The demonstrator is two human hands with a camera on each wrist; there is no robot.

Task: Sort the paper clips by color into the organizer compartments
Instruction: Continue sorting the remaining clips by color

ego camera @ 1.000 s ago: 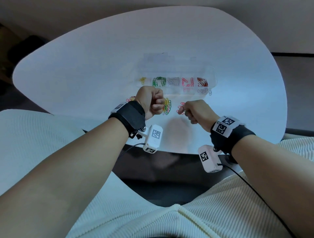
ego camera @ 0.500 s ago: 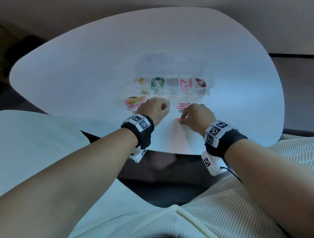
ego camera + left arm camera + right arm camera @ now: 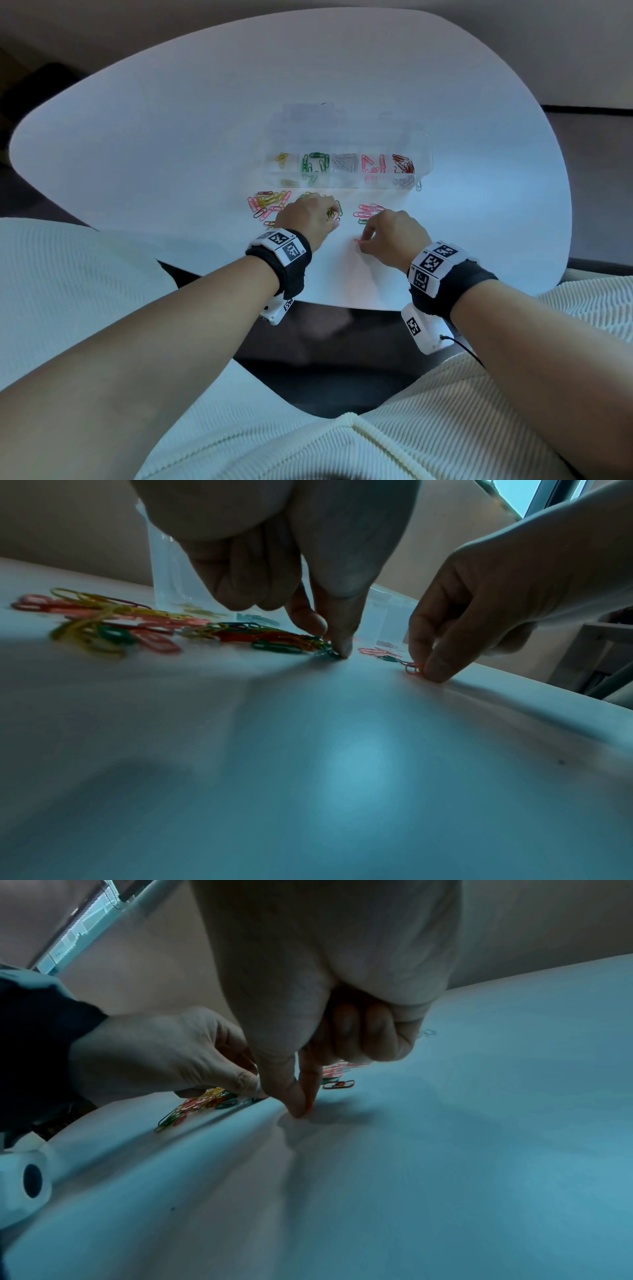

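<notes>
Likely home or small office room, not workshop. White rounded table (image 3: 171, 144) is landmark. Behind table: plain beige wall, dark floor strip at right. Beyond table's right edge, left wrist view shows window frame (image 3: 548, 496) with daylight. On table: clear compartment organizer (image 3: 423, 150), loose coloured paper clips (image 3: 267, 202).

A clear plastic organizer (image 3: 346, 164) lies on the table with a row of compartments holding, left to right, yellow, green, silver, pink and red paper clips. Just in front of it lie loose paper clips: a mixed pile (image 3: 267, 205) of pink, yellow and green at the left, a smaller pink cluster (image 3: 366, 212) at the right. One pink clip (image 3: 358, 240) lies apart, nearest the table edge.
</notes>
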